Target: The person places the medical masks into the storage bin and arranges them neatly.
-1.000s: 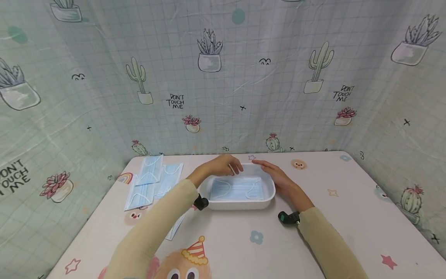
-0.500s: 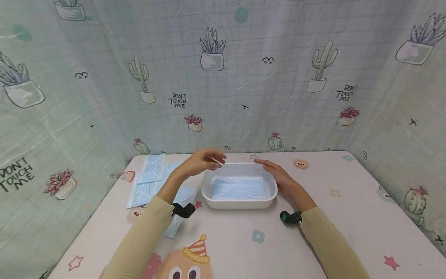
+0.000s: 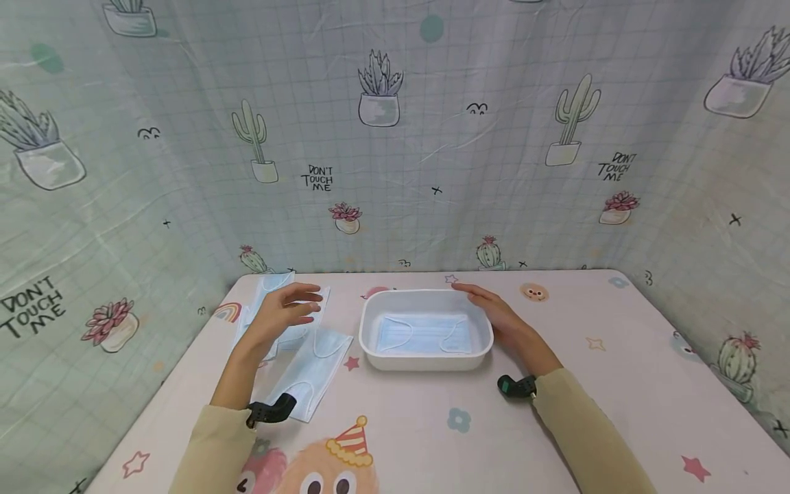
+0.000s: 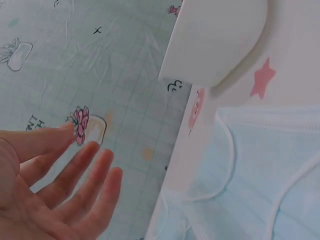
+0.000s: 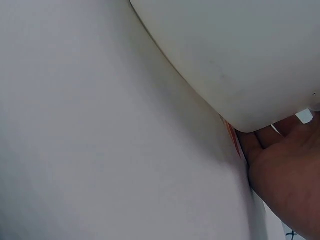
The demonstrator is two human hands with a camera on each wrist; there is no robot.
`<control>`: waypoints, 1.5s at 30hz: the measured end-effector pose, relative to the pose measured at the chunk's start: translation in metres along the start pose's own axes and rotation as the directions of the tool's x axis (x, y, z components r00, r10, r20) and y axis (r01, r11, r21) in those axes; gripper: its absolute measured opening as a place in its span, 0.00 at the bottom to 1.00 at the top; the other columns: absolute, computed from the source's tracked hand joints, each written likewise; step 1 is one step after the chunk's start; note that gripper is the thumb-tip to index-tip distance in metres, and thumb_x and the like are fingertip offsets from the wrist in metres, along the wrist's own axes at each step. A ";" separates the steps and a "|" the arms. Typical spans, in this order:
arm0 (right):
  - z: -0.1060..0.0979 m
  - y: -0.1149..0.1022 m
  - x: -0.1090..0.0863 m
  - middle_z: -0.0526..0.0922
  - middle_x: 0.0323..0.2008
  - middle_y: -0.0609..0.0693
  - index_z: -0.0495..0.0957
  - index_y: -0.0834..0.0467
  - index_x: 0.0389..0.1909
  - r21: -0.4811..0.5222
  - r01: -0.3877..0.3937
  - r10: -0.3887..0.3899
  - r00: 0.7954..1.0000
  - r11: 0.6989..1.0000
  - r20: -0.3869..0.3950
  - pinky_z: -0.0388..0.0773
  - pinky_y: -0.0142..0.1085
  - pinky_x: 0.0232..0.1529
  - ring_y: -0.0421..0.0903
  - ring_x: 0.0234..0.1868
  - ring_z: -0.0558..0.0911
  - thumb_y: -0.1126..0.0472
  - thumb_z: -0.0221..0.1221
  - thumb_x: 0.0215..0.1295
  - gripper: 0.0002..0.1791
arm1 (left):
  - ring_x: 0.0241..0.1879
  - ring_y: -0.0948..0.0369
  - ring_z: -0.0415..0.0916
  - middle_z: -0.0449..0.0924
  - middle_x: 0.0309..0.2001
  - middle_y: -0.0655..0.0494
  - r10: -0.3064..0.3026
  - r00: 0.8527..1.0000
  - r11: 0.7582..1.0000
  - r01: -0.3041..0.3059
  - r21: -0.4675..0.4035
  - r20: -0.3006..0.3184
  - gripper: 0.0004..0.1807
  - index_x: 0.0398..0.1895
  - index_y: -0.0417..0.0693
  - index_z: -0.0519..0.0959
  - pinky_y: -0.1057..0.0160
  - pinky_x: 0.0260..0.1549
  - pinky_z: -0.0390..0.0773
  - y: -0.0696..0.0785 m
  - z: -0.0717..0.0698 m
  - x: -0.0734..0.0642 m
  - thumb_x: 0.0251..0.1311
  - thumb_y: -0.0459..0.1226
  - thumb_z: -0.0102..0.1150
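A white plastic tub [image 3: 426, 363] stands mid-table with a light blue face mask [image 3: 424, 334] lying flat inside. My right hand [image 3: 501, 319] rests against the tub's right side, its fingers extended along the far corner; in the right wrist view that hand [image 5: 290, 172] is partly hidden by the tub wall. My left hand [image 3: 278, 317] hovers over several loose masks left of the tub, fingers spread and slightly bent, holding nothing. The nearest loose mask [image 3: 317, 367] lies slanted on the table. Others, such as the mask at the back [image 3: 276, 280], are partly covered by my left hand.
The pink-white patterned tablecloth [image 3: 555, 425] covers the table. A cactus-print curtain [image 3: 395, 158] hangs behind it and along both sides. Black wrist cameras sit on both wrists, the left camera [image 3: 274, 409] above the table near the masks.
My left hand has moved from over the tub leftward to above the loose masks. My right hand stays at the tub's side, and the mask in the tub lies as before.
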State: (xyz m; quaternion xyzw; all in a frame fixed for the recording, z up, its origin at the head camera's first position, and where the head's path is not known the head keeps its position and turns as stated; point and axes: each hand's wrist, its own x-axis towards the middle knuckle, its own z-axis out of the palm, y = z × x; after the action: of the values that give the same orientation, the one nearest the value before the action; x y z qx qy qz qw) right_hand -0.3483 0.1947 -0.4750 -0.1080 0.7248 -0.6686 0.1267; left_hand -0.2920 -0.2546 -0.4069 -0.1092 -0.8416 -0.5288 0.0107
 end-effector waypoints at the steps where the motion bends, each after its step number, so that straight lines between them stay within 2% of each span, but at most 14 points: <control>1: -0.001 0.000 0.000 0.57 0.82 0.49 0.66 0.49 0.77 0.000 0.002 -0.002 1.000 1.000 -0.001 0.57 0.57 0.80 0.56 0.82 0.58 0.57 0.38 0.85 0.25 | 0.56 0.53 0.83 0.78 0.64 0.38 -0.027 1.000 1.000 0.027 -0.003 -0.014 0.26 0.70 0.42 0.72 0.56 0.53 0.86 -0.003 -0.003 -0.002 0.72 0.40 0.61; 5: -0.003 0.001 -0.002 0.57 0.82 0.48 0.66 0.48 0.77 0.007 0.000 0.000 1.000 1.000 -0.011 0.58 0.57 0.79 0.56 0.81 0.59 0.57 0.39 0.85 0.25 | 0.56 0.51 0.83 0.77 0.65 0.36 -0.115 0.993 0.993 0.114 -0.014 -0.032 0.29 0.71 0.40 0.70 0.53 0.53 0.86 -0.014 -0.010 -0.006 0.72 0.41 0.61; 8: -0.004 0.002 -0.002 0.57 0.82 0.48 0.66 0.48 0.77 0.008 -0.005 0.005 1.000 1.000 -0.009 0.58 0.57 0.79 0.56 0.81 0.59 0.57 0.39 0.85 0.25 | 0.56 0.46 0.84 0.77 0.64 0.33 -0.149 0.989 0.989 0.149 -0.004 -0.016 0.29 0.72 0.37 0.69 0.52 0.52 0.87 -0.022 -0.013 -0.007 0.72 0.40 0.61; 12: -0.001 0.003 -0.001 0.57 0.82 0.48 0.67 0.48 0.77 0.007 -0.003 0.003 1.000 1.000 -0.007 0.58 0.56 0.80 0.56 0.82 0.59 0.56 0.39 0.85 0.25 | 0.53 0.47 0.86 0.79 0.61 0.33 -0.207 0.978 0.977 0.205 0.051 0.023 0.30 0.71 0.36 0.69 0.53 0.49 0.88 -0.029 -0.017 -0.010 0.72 0.42 0.62; 18: 0.002 0.002 0.000 0.58 0.82 0.49 0.66 0.48 0.77 0.006 0.007 -0.007 1.000 1.000 -0.001 0.58 0.57 0.79 0.56 0.81 0.60 0.56 0.39 0.85 0.25 | 0.47 0.52 0.87 0.81 0.56 0.37 -0.314 0.945 0.943 0.300 0.146 0.090 0.30 0.68 0.36 0.71 0.54 0.46 0.88 -0.034 -0.023 -0.016 0.69 0.43 0.65; 24: 0.001 0.002 -0.001 0.58 0.82 0.49 0.66 0.48 0.77 0.006 0.003 -0.003 1.000 1.000 -0.015 0.57 0.56 0.80 0.56 0.82 0.59 0.56 0.40 0.85 0.25 | 0.38 0.56 0.85 0.84 0.46 0.41 -0.382 0.922 0.902 0.355 0.248 0.069 0.30 0.62 0.37 0.74 0.57 0.37 0.89 -0.031 -0.020 -0.019 0.62 0.44 0.71; 29: 0.001 0.003 -0.001 0.58 0.82 0.49 0.66 0.48 0.77 -0.001 0.006 -0.006 1.000 1.000 -0.010 0.58 0.56 0.80 0.56 0.82 0.59 0.56 0.39 0.85 0.25 | 0.29 0.56 0.83 0.83 0.37 0.43 -0.411 0.910 0.876 0.379 0.299 0.050 0.26 0.54 0.36 0.76 0.59 0.31 0.87 -0.029 -0.015 -0.022 0.59 0.41 0.75; 38: 0.002 0.002 -0.002 0.57 0.82 0.48 0.67 0.48 0.77 0.011 0.006 -0.006 1.000 1.000 -0.011 0.56 0.56 0.80 0.56 0.82 0.58 0.58 0.38 0.85 0.25 | 0.22 0.58 0.78 0.81 0.30 0.47 -0.395 0.918 0.863 0.357 0.357 0.038 0.24 0.51 0.38 0.77 0.63 0.27 0.83 -0.034 -0.009 -0.021 0.52 0.32 0.76; 41: 0.002 0.002 -0.003 0.57 0.82 0.48 0.66 0.48 0.77 0.009 0.012 -0.012 1.000 1.000 -0.008 0.57 0.56 0.80 0.56 0.82 0.59 0.58 0.38 0.85 0.25 | 0.22 0.59 0.77 0.80 0.30 0.48 -0.384 0.922 0.870 0.346 0.350 0.043 0.22 0.50 0.38 0.78 0.63 0.26 0.83 -0.037 -0.009 -0.020 0.51 0.29 0.75; 45: 0.003 0.002 -0.004 0.57 0.82 0.48 0.66 0.48 0.77 0.002 0.019 -0.019 1.000 1.000 0.002 0.59 0.57 0.79 0.57 0.81 0.60 0.58 0.38 0.85 0.25 | 0.23 0.58 0.76 0.79 0.29 0.50 -0.370 0.926 0.896 0.336 0.290 0.070 0.22 0.52 0.38 0.77 0.62 0.27 0.82 -0.035 -0.011 -0.020 0.53 0.28 0.72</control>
State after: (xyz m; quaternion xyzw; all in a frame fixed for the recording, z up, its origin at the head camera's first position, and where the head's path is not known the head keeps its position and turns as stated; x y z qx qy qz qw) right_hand -0.3441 0.1935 -0.4766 -0.1153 0.7229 -0.6705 0.1211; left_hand -0.2801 -0.2823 -0.4363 0.0157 -0.9111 -0.3934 -0.1224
